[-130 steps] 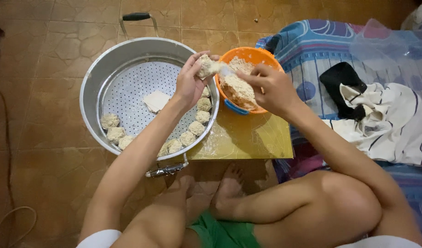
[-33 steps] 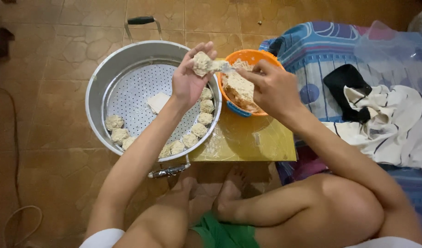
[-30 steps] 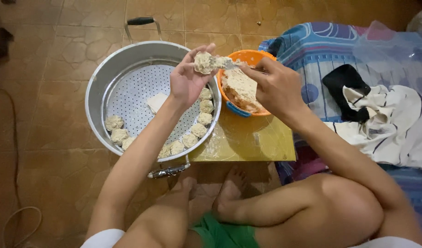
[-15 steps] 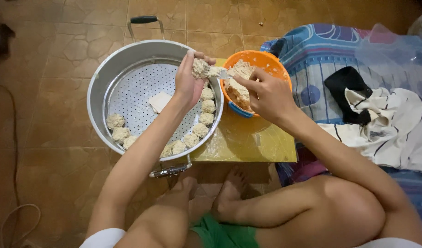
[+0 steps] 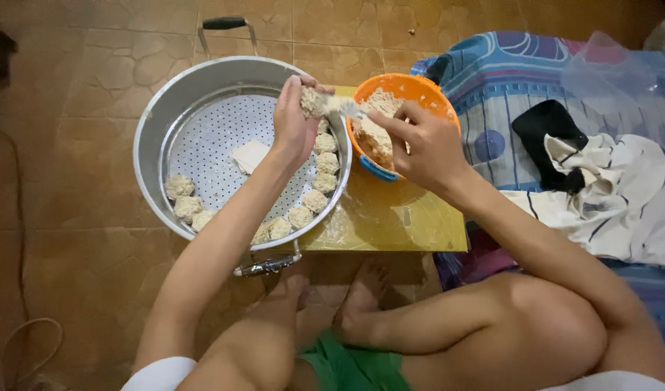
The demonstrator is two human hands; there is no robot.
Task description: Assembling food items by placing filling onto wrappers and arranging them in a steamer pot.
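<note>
Dumpling [image 5: 312, 101] is sitting cupped in the fingers of the left hand [image 5: 295, 123], held above the far rim of the steamer pan [image 5: 148, 137], while the right hand [image 5: 419, 145] is pinching a small spoon [image 5: 350, 108] whose tip is pointing leftward into the filling on top. Beside them on the yellow board [image 5: 390, 221], the orange bowl [image 5: 434, 90] is holding pale minced filling, and the perforated tray is carrying a curved row of finished dumplings [image 5: 303, 216] plus one flat wrapper [image 5: 250, 156]
</note>
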